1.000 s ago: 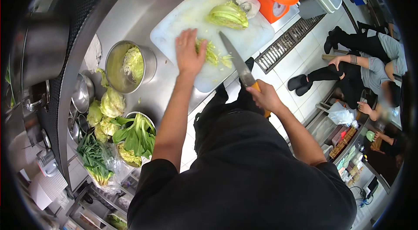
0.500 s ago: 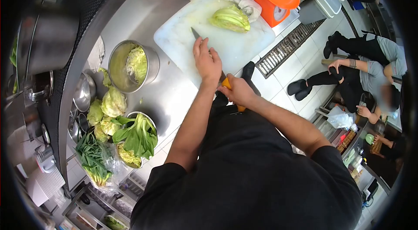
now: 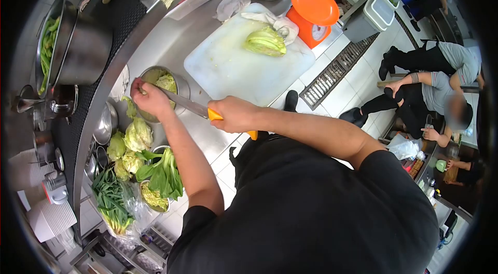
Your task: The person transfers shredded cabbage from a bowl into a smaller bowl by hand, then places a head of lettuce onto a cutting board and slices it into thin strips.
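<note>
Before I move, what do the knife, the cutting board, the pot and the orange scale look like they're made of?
Knife: metal blade, likely steel, gray with a soft sheen; handle probably plastic, evenly yellow-orange.
Cutting board: likely plastic, pale, milky and without wood grain.
Pot: silvery metal, probably stainless steel, smooth with soft reflections.
Scale: glossy orange, perhaps plastic, though painted metal is possible.

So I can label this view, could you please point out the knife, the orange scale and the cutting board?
Knife [image 3: 190,105]: head view, blade.
Orange scale [image 3: 315,8]: head view, top pan.
Cutting board [image 3: 228,61]: head view, bare surface.
</note>
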A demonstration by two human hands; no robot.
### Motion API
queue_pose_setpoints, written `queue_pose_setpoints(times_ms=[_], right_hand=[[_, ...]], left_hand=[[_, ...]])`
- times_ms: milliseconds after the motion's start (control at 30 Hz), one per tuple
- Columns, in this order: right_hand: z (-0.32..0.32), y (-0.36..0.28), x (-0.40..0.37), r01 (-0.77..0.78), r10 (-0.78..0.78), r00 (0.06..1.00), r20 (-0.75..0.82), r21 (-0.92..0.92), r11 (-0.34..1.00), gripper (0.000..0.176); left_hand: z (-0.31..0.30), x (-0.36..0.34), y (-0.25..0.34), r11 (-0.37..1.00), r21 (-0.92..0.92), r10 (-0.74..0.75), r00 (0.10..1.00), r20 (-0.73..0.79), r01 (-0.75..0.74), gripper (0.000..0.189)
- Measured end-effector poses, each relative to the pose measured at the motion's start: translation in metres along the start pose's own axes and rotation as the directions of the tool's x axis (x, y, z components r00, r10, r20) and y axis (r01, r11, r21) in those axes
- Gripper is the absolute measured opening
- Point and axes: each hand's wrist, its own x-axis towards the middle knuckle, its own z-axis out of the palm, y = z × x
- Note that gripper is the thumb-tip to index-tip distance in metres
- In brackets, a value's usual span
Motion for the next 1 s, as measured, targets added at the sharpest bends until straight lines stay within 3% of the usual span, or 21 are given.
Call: queue_pose_setpoints(times_ms=[67,167,200,300,400,467,533,600,700,800,900,1000], right_hand=[[-0.013,0.012,-0.012,-0.055,0.055,0.998,0.018,-0.013,0.998,0.028],[-0.05,0.027,-0.054,-0.099,0.099,0.995,-0.026,-0.021,0.995,0.027],[-0.064,0.028,-0.073,-0.174,0.176,0.984,-0.032,0.034,0.984,0.028],[-0.091,0.05,-0.127,-0.312,0.331,0.933,-0.139,0.143,0.939,0.028],[-0.102,0.068,-0.166,-0.456,0.512,0.831,-0.219,0.262,0.851,0.024],[-0.104,0.07,-0.185,-0.501,0.609,0.743,-0.276,0.374,0.781,0.022],[-0.103,0.073,-0.199,-0.523,0.667,0.672,-0.322,0.431,0.735,0.02],[-0.103,0.072,-0.206,-0.546,0.716,0.603,-0.351,0.473,0.692,0.021],[-0.094,0.081,-0.212,-0.512,0.735,0.575,-0.36,0.542,0.667,0.023],[-0.088,0.088,-0.217,-0.505,0.734,0.596,-0.326,0.559,0.658,0.025],[-0.084,0.088,-0.22,-0.523,0.741,0.589,-0.324,0.546,0.654,0.027],[-0.084,0.09,-0.22,-0.543,0.75,0.581,-0.316,0.536,0.647,0.028]], left_hand=[[-0.004,0.008,-0.027,0.981,0.15,-0.153,0.972,0.178,0.127,0.028],[-0.001,-0.006,-0.05,0.98,0.195,-0.132,0.884,0.449,0.047,0.035],[-0.001,-0.013,-0.04,0.95,0.312,-0.138,0.872,0.469,-0.017,0.032],[-0.001,-0.019,0.004,0.957,0.244,0.04,0.901,0.432,-0.159,0.03],[0.033,-0.039,0.055,0.937,0.012,0.319,0.867,0.382,-0.35,0.033],[0.057,-0.053,0.106,0.918,-0.188,0.383,0.664,0.642,-0.348,0.053],[0.094,-0.069,0.138,0.918,-0.284,0.385,0.452,0.804,-0.278,0.07],[0.137,-0.076,0.151,0.856,-0.403,0.484,0.226,0.845,-0.323,0.081],[0.185,-0.091,0.147,0.845,-0.413,0.43,-0.029,0.903,-0.34,0.084],[0.2,-0.089,0.152,0.925,-0.291,0.246,-0.2,0.948,-0.244,0.082],[0.184,-0.09,0.143,0.978,-0.201,0.194,-0.101,0.976,-0.062,0.073],[0.16,-0.078,0.134,0.956,0.167,-0.113,-0.221,0.969,0.243,0.065]])
